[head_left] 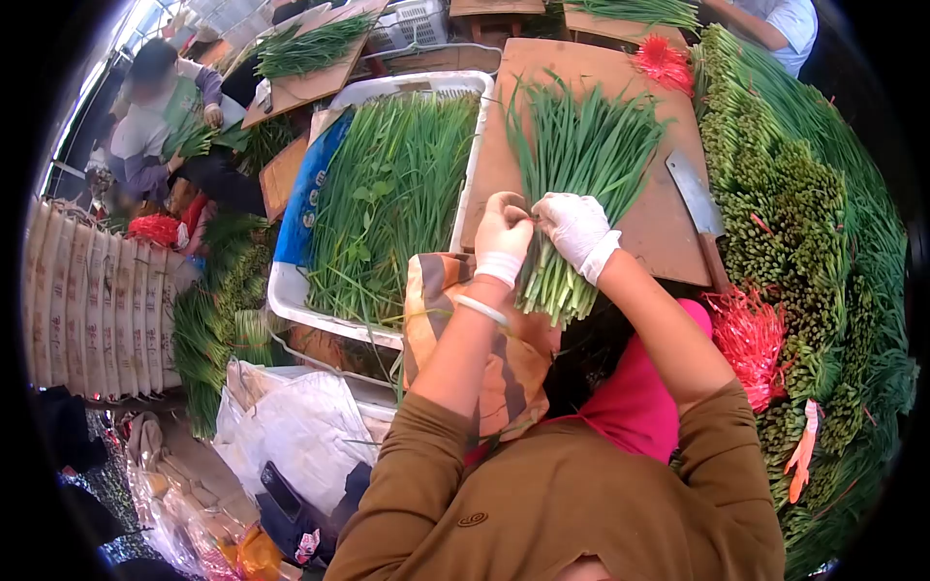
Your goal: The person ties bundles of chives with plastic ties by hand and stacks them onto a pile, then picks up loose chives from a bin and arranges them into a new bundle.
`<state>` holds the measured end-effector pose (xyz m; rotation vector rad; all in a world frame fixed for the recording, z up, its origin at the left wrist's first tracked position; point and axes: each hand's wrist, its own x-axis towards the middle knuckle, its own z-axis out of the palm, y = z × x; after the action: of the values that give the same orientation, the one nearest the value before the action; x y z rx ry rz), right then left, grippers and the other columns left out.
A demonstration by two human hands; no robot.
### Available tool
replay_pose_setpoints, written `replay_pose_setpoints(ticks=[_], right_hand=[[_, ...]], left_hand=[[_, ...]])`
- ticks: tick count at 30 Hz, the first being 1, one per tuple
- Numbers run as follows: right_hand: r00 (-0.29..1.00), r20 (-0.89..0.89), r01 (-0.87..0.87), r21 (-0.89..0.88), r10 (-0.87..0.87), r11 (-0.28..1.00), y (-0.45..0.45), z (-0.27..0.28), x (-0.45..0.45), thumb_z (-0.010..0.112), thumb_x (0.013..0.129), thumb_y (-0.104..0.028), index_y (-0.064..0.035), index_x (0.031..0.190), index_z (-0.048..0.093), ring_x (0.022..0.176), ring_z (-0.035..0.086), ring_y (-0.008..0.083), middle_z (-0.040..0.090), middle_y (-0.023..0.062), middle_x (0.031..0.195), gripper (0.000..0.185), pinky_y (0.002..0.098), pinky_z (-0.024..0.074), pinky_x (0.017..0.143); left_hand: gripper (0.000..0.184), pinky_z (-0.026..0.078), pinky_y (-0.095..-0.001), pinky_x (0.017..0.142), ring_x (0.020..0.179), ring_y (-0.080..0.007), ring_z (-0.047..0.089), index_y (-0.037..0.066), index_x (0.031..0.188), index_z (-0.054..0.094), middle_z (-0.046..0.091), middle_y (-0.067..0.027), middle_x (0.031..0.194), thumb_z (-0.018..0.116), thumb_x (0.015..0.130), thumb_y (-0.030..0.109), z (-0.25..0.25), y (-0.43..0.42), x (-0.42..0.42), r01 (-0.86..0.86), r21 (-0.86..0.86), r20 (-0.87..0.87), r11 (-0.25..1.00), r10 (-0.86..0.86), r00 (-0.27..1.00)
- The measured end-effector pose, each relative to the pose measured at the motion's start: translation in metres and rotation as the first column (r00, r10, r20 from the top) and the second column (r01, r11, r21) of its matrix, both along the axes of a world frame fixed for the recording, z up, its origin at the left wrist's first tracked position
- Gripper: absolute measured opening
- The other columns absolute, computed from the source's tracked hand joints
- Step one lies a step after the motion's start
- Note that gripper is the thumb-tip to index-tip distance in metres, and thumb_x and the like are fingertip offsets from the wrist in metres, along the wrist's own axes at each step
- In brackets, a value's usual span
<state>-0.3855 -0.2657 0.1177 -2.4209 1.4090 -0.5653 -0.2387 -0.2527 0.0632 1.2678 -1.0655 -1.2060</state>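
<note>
A bundle of long green leafy stalks (581, 145) lies on a brown board (542, 58), its pale cut ends toward me and past the board's near edge. My left hand (504, 232), in a white glove, is at the bundle's left side with fingers pinched. My right hand (576, 228), gloved too, rests over the stalks with its fingertips pinched close to the left ones. A thin reddish strand shows between the fingertips. Right of the bundle, a cleaver (696, 198) lies on the board with its wooden handle toward me.
Left of the board stands a white crate (286, 290) filled with loose green stalks. Red ties (664, 63) lie on the board's far corner, more red strands (746, 334) at its near right. Stacked bundles (775, 203) fill the right side. A co-worker (160, 116) sits at the upper left.
</note>
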Motion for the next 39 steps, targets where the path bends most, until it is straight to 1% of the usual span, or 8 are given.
replay_pose_setpoints(ticks=[2, 8, 11, 17, 24, 30, 36, 39], right_hand=[[0.996, -0.086, -0.001, 0.02, 0.002, 1.0, -0.002, 0.002, 0.001, 0.059, 0.081, -0.018, -0.0101, 0.083, 0.066, 0.09, 0.061, 0.0296, 0.063, 0.0096, 0.088, 0.011, 0.0423, 0.0451, 0.077], [0.942, -0.335, 0.019, 0.12, 0.022, 0.993, -0.012, 0.011, 0.013, 0.056, 0.082, -0.016, -0.007, 0.086, 0.068, 0.093, 0.063, 0.03, 0.065, 0.0136, 0.095, 0.015, 0.042, 0.048, 0.079], [0.923, -0.382, -0.004, 0.094, 0.04, 0.996, -0.014, 0.011, 0.016, 0.055, 0.082, -0.016, -0.0059, 0.087, 0.068, 0.092, 0.064, 0.0303, 0.065, 0.0144, 0.095, 0.017, 0.0414, 0.0495, 0.078], [0.899, -0.432, -0.042, 0.068, 0.068, 0.997, -0.016, 0.015, 0.022, 0.057, 0.079, -0.013, -0.0029, 0.084, 0.066, 0.087, 0.064, 0.0325, 0.064, 0.0164, 0.09, 0.015, 0.0419, 0.0512, 0.074], [0.886, -0.459, -0.031, 0.09, 0.069, 0.995, -0.018, 0.014, 0.02, 0.057, 0.077, -0.013, -0.0044, 0.082, 0.067, 0.087, 0.064, 0.0316, 0.064, 0.0156, 0.091, 0.014, 0.0411, 0.0512, 0.074], [0.843, -0.531, -0.016, 0.125, 0.08, 0.992, -0.02, 0.013, 0.028, 0.059, 0.079, -0.015, -0.0067, 0.089, 0.071, 0.094, 0.065, 0.0299, 0.066, 0.0144, 0.099, 0.018, 0.0384, 0.0522, 0.078], [0.861, -0.503, -0.007, 0.132, 0.073, 0.991, -0.022, 0.01, 0.028, 0.059, 0.082, -0.02, -0.0064, 0.089, 0.071, 0.093, 0.065, 0.0298, 0.066, 0.0143, 0.099, 0.019, 0.0383, 0.0522, 0.078], [0.846, -0.527, -0.007, 0.144, 0.082, 0.99, -0.021, 0.016, 0.028, 0.059, 0.083, -0.023, -0.0062, 0.089, 0.07, 0.093, 0.064, 0.0299, 0.066, 0.014, 0.099, 0.021, 0.0388, 0.0518, 0.078]], left_hand=[[0.044, 0.054, -0.0316, 0.073, 0.078, -0.0203, 0.061, 0.003, 0.116, 0.045, 0.059, -0.0081, 0.086, 0.06, 0.076, -0.005, -0.011, -0.007, 0.009, -0.036, 0.033, -0.245, 0.999, 0.042, 0.969], [0.047, 0.055, -0.0334, 0.076, 0.082, -0.0219, 0.063, 0.0, 0.118, 0.045, 0.061, -0.0113, 0.096, 0.063, 0.074, -0.005, -0.02, -0.009, 0.014, -0.044, 0.081, -0.363, 0.996, 0.07, 0.929], [0.047, 0.053, -0.0308, 0.077, 0.081, -0.0188, 0.061, -0.001, 0.118, 0.046, 0.062, -0.0101, 0.091, 0.064, 0.075, 0.0, -0.017, -0.003, 0.012, -0.066, 0.083, -0.398, 0.994, 0.093, 0.913], [0.045, 0.056, -0.0364, 0.072, 0.084, -0.0244, 0.063, 0.0, 0.118, 0.045, 0.061, -0.0137, 0.097, 0.063, 0.077, -0.003, -0.049, -0.013, 0.015, -0.067, 0.057, -0.454, 0.996, 0.086, 0.887], [0.042, 0.053, -0.0297, 0.075, 0.084, -0.0187, 0.06, 0.0, 0.118, 0.048, 0.06, -0.0114, 0.097, 0.064, 0.079, -0.001, -0.04, -0.004, 0.008, -0.106, 0.063, -0.406, 0.992, 0.123, 0.906], [0.036, 0.052, -0.0298, 0.076, 0.086, -0.0186, 0.06, 0.002, 0.116, 0.05, 0.06, -0.0099, 0.099, 0.061, 0.082, 0.002, -0.03, 0.003, 0.001, -0.095, 0.087, -0.285, 0.992, 0.116, 0.952], [0.035, 0.05, -0.0294, 0.082, 0.09, -0.0178, 0.06, 0.001, 0.114, 0.05, 0.061, -0.0105, 0.101, 0.059, 0.08, -0.001, -0.034, 0.002, -0.004, -0.099, 0.129, -0.485, 0.987, 0.15, 0.861], [0.038, 0.05, -0.0308, 0.076, 0.091, -0.0194, 0.059, 0.004, 0.116, 0.05, 0.06, -0.0109, 0.106, 0.058, 0.079, -0.002, -0.041, 0.003, -0.005, -0.039, 0.092, -0.432, 0.995, 0.075, 0.899]])
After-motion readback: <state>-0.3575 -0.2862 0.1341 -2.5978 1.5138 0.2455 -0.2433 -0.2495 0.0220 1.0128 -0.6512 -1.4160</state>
